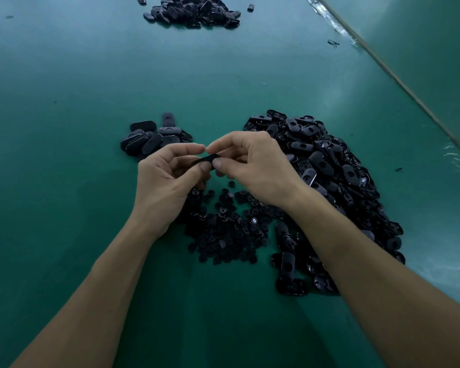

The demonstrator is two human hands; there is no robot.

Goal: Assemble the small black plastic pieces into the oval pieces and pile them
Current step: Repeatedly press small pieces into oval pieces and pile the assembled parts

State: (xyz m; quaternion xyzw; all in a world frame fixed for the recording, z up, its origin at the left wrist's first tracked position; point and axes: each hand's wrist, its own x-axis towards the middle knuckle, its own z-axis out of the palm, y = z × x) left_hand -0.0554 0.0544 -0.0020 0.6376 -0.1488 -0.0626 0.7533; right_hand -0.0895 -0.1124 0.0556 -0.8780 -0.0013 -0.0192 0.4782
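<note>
Above the middle of the green tabletop (64, 107), the two hands meet fingertip to fingertip. The left hand (168, 181) has its fingers curled and pinches one end of a single oval piece (206, 158) between thumb and fingers. The right hand (252, 166) pinches the other end between thumb and forefinger. The piece is seen edge-on, clear of the surface, with its long axis running across from hand to hand and slightly higher at the right. Whether a small insert is already seated in it cannot be told, since the fingers cover its face. Directly below the hands, toward the near edge, lies the heap of small black plastic pieces (229, 229). The supply heap of oval pieces (335, 187) lies just beside it, under and beyond the right forearm toward the right edge. The small pile of finished ovals (150, 139) sits just beyond the left hand, toward the far edge. Judgement: once the insert is pressed home, the piece goes to that pile, and the left hand is the nearer one for it. A larger dark pile (194, 11) lies well apart at the far edge. No brand, label or legible writing is found on any part or on the surface.
</note>
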